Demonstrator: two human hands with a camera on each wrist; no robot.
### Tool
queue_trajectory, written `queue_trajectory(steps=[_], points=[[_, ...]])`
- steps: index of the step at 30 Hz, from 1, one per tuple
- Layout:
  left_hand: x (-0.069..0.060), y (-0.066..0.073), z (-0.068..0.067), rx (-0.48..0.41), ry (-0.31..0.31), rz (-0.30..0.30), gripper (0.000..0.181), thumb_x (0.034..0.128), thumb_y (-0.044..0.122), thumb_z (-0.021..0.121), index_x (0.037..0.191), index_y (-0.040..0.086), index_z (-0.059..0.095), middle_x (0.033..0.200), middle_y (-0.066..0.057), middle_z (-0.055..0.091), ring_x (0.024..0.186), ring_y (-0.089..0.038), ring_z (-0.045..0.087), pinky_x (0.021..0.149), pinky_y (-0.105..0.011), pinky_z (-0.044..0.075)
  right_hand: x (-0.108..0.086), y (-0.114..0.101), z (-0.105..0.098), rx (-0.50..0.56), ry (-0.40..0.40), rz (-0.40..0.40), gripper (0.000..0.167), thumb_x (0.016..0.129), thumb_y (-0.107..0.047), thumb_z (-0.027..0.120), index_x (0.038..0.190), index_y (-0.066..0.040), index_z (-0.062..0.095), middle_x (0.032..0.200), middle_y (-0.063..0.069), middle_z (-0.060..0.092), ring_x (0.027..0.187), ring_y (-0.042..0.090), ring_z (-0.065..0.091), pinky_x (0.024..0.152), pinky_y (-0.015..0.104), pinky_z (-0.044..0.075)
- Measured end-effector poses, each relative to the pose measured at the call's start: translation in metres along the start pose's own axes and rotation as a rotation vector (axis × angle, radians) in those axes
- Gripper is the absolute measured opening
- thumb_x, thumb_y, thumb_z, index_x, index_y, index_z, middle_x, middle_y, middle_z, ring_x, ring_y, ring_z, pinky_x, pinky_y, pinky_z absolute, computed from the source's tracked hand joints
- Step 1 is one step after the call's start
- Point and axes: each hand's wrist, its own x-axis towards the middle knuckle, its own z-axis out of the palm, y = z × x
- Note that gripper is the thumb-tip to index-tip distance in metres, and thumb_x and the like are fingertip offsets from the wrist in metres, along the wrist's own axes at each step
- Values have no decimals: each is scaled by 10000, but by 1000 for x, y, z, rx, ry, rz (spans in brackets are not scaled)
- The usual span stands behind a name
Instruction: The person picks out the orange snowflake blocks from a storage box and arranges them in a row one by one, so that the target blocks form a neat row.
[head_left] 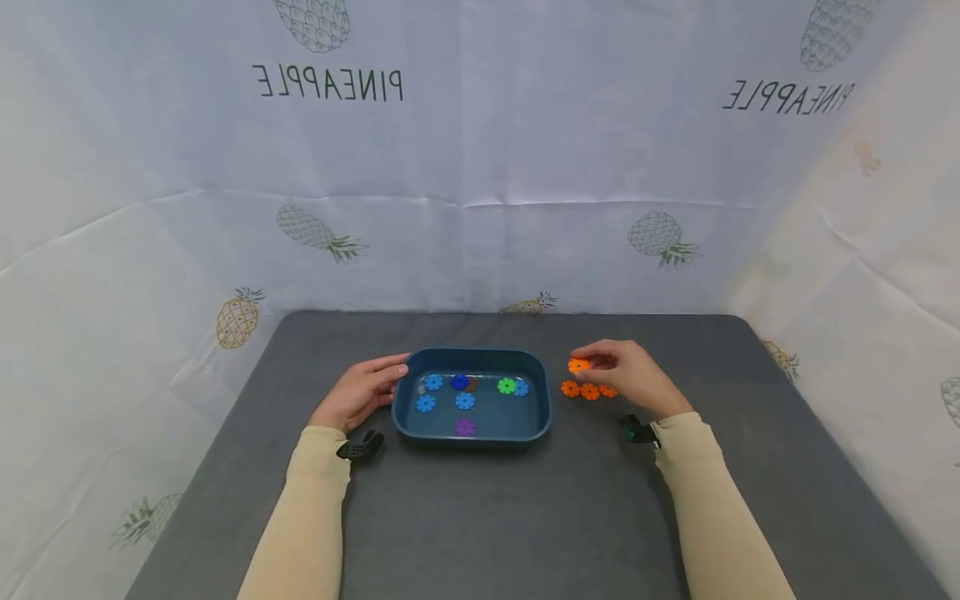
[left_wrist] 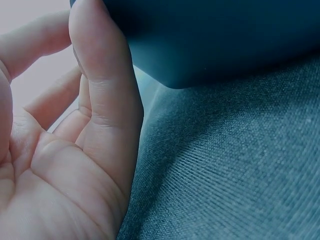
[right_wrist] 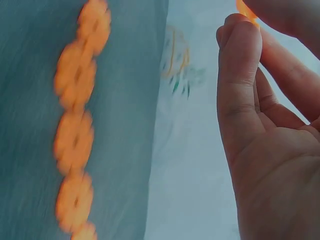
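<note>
My left hand (head_left: 365, 392) holds the left end of a dark blue tray (head_left: 472, 441), its thumb at the rim near the far left corner. In the left wrist view, curved fingers (left_wrist: 102, 65) meet the outer wall of the tray. To the right of the tray, my right hand (head_left: 630, 373) pinches an orange notched disc (head_left: 578, 366) between thumb and fingertips, above the table. Just below it lies a row of similar orange discs (head_left: 570, 389), partly covered by the hand. The right wrist view shows these discs (right_wrist: 74, 142) edge to edge, slightly blurred.
Inside the tray lie several light blue discs (head_left: 465, 401), a dark blue disc (head_left: 460, 382) overlapping a brown one (head_left: 472, 383), a green disc (head_left: 507, 386) and a purple disc (head_left: 465, 427). The grey table (head_left: 510, 517) meets a pineapple-print cloth (head_left: 465, 250) behind.
</note>
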Motion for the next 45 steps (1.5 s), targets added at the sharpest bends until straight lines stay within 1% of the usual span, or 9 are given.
queue_trajectory(steps=[5, 10, 13, 18, 24, 29, 34, 38, 45], points=[[-1, -1, -3, 5, -4, 1, 682, 1040, 426, 736, 1614, 123, 526, 1511, -152, 640, 1052, -121, 737, 906, -270, 637, -15, 27, -15, -21, 39, 47, 455, 1010, -304, 794, 1426, -137, 715, 1323, 104, 735, 1087, 254, 683, 918, 404, 606], [-2, -1, -5, -1, -10, 2, 679, 1048, 417, 729, 1620, 121, 516, 1495, -139, 651, 1044, -111, 736, 904, -268, 636, -29, 48, -30, -41, 86, 93, 482, 1021, -329, 777, 1450, -126, 694, 1335, 144, 737, 1112, 285, 693, 934, 441, 606], [-3, 0, -8, -2, -6, 1, 683, 1044, 423, 732, 1619, 121, 518, 1474, -126, 667, 1038, -109, 735, 901, -268, 637, -36, 60, -33, -47, 111, 127, 496, 1036, -350, 758, 1467, -118, 677, 1349, 170, 731, 1150, 319, 693, 973, 502, 597], [-6, 0, -11, -2, -4, -6, 690, 1041, 433, 734, 1622, 132, 516, 1477, -122, 672, 1056, -106, 746, 907, -271, 637, -43, 74, -34, -66, 120, 169, 531, 1043, -384, 744, 1482, -98, 662, 1354, 203, 717, 1189, 357, 671, 1014, 582, 561], [-9, -1, -12, -18, -7, -8, 671, 1049, 407, 730, 1621, 130, 516, 1419, -69, 706, 1046, -96, 747, 902, -271, 637, -48, 84, -36, -68, 120, 194, 556, 1044, -394, 741, 1494, -82, 648, 1405, 239, 689, 1218, 400, 653, 1007, 598, 555], [-9, -2, -11, -27, -14, -11, 670, 1050, 399, 730, 1622, 122, 514, 1360, -22, 728, 1021, -93, 744, 888, -271, 638, -52, 91, -40, -113, 126, 231, 545, 1060, -369, 723, 1495, -53, 636, 1441, 284, 649, 1241, 450, 635, 995, 626, 546], [-11, -1, -11, -25, -31, -10, 690, 1047, 413, 730, 1629, 121, 503, 1390, -36, 716, 1027, -91, 744, 896, -271, 637, -56, 95, -39, -144, 131, 267, 532, 1066, -330, 716, 1490, -21, 629, 1452, 316, 622, 1235, 475, 630, 997, 644, 542], [-13, -1, -13, -27, -37, -12, 693, 1055, 408, 720, 1639, 119, 486, 1415, -50, 705, 1045, -93, 747, 908, -277, 638, -55, 94, -37, -158, 128, 262, 514, 1074, -309, 702, 1488, -13, 627, 1462, 323, 613, 1245, 492, 627, 993, 645, 543], [-17, -2, -16, -14, -13, -25, 698, 1048, 427, 725, 1634, 126, 496, 1437, -55, 683, 1045, -99, 736, 909, -275, 634, -50, 93, -34, -165, 122, 271, 497, 1075, -287, 695, 1484, -12, 628, 1460, 322, 611, 1231, 486, 632, 968, 625, 553]])
